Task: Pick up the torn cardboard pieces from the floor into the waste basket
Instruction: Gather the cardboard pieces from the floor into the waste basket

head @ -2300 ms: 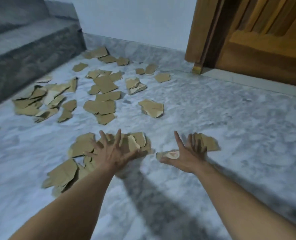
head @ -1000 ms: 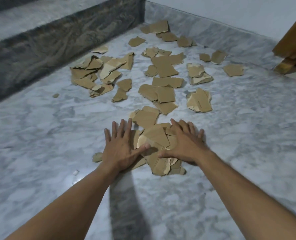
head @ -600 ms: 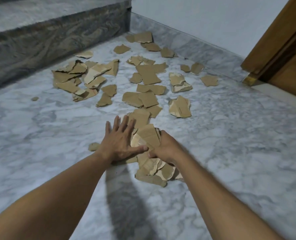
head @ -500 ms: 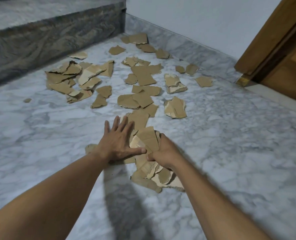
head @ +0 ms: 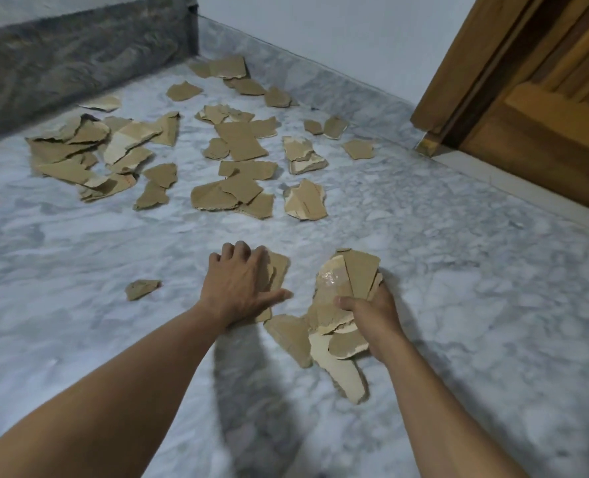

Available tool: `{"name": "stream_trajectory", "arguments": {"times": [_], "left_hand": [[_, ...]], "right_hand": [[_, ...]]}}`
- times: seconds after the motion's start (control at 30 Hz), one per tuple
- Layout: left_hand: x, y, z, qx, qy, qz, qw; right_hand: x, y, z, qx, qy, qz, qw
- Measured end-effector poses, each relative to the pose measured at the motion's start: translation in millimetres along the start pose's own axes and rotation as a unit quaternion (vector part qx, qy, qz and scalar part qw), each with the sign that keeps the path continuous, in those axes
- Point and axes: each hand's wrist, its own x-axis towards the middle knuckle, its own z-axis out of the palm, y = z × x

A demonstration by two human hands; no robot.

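Note:
Torn brown cardboard pieces lie scattered over the marble floor [head: 458, 288]. My right hand [head: 372, 315] grips a bunch of cardboard pieces [head: 341, 298], thumb on top, with several more hanging below it. My left hand [head: 241, 284] lies palm down on a few cardboard pieces [head: 279, 270] on the floor, fingertips curled over their far edge. A small loose scrap [head: 141, 288] sits to the left of that hand. Many more scattered pieces [head: 237, 167] cover the floor farther back. No waste basket is in view.
A dark stone step [head: 79, 56] runs along the back left. A white wall [head: 320, 29] with a marble skirting closes the back. A wooden door and frame [head: 527, 98] stand at the right.
My hands pushed the near pieces into one pile, then parted. The right hand closed round a bunch and lifted it off the floor to the right. The left hand stayed on the floor pieces.

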Motion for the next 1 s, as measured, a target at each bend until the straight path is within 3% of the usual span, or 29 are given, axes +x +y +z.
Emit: {"name": "stream_trajectory", "arguments": {"times": [0.2, 0.33, 0.43, 0.57, 0.73, 0.9, 1.0], "left_hand": [[-12.4, 18.3, -10.1, -0.123, -0.005, -0.107, 0.987], [-1.2, 42.6, -21.5, -0.165, -0.013, -0.059, 0.984], [19.8, 90.2, -50.8, -0.196, 0.017, -0.02, 0.98], [49.6, 182.1, -110.1, -0.233, 0.057, 0.074, 0.968], [60.5, 333.7, -186.0, -0.313, 0.105, 0.199, 0.923], [33.2, 489.4, -224.6, -0.379, 0.099, 0.291, 0.873], [7.1, 569.2, -216.3, -0.417, 0.081, 0.285, 0.859]], "right_hand": [[-16.3, 0.6, -28.3, 0.081, 0.024, -0.002, 0.996], [-25.0, -27.7, -68.0, 0.043, 0.024, -0.049, 0.998], [-34.3, -67.3, -126.8, -0.049, 0.016, -0.105, 0.993], [-57.7, -126.6, -243.7, -0.17, 0.057, -0.138, 0.974], [-121.2, -158.6, -390.9, -0.198, 0.155, -0.168, 0.953], [-168.8, -106.5, -493.7, -0.162, 0.29, -0.162, 0.929], [-192.4, -55.9, -535.8, -0.125, 0.353, -0.134, 0.918]]}}
